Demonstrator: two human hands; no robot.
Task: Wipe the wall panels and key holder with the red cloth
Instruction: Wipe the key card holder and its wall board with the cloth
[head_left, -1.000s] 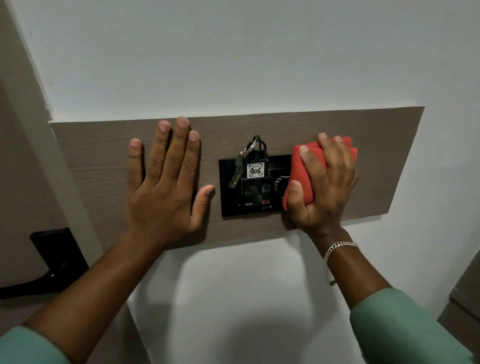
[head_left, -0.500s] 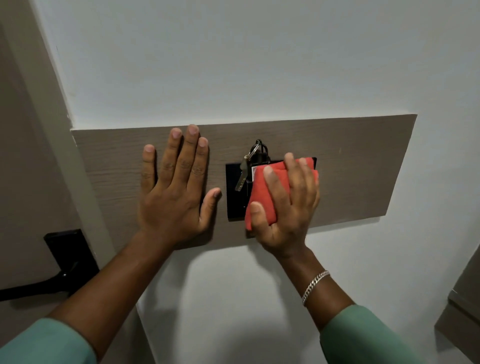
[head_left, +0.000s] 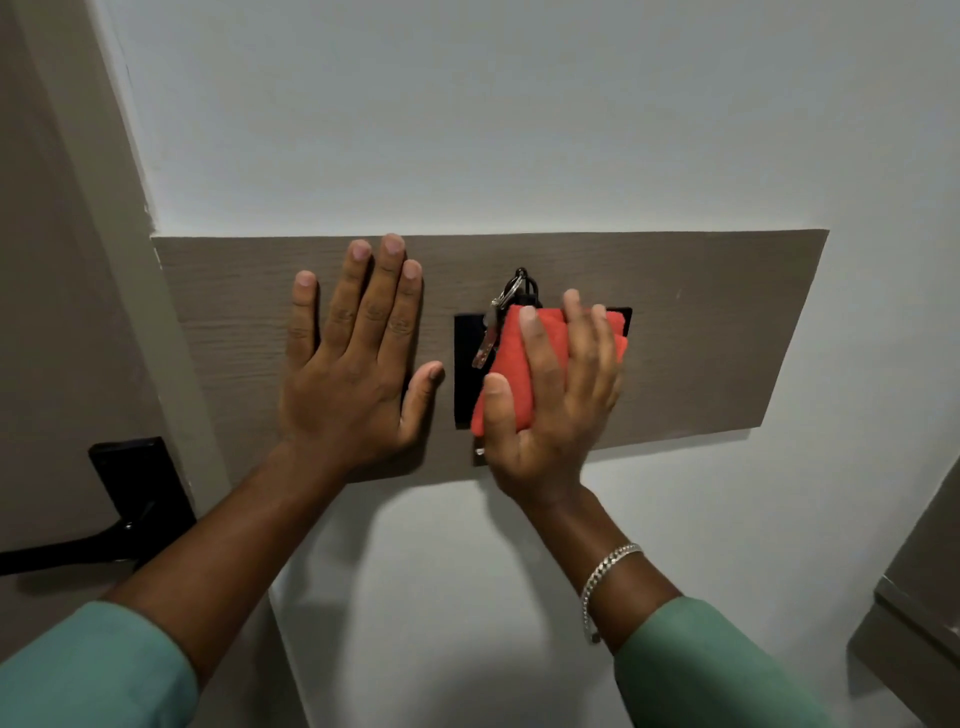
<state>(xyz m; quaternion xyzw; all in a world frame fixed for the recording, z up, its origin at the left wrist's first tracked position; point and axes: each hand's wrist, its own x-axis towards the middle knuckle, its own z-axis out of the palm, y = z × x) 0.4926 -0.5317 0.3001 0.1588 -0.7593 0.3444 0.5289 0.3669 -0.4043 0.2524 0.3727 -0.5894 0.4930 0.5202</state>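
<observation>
I see my left hand (head_left: 353, 374) lying flat on the brown wall panel (head_left: 727, 332). Its fingers are spread apart and the palm touches the wood. It holds nothing.

My right hand (head_left: 556, 395) is pressed on the red cloth (head_left: 511, 364). The fingers lie over the cloth and the thumb sits on its left edge, so the hand is clamped on the cloth and pushes it against the wall. The cloth is folded into a thick pad.

The cloth covers most of the black key holder (head_left: 466, 364), which is set in the middle of the brown panel. I can see only the left strip of the black plate and a small bit at its top right corner. Some keys (head_left: 488, 338) hang from a ring near the top of the holder, just beside the left edge of the cloth. The upper part of the ring pokes out above the cloth.

My two hands are near each other but do not touch. The left thumb points at the black plate.

There is a silver bracelet (head_left: 602, 577) on my right wrist, and both arms have green sleeves (head_left: 93, 670). A black door handle (head_left: 119, 514) is on the far left, lower than the panel. The wall (head_left: 519, 114) around the panel is white.
</observation>
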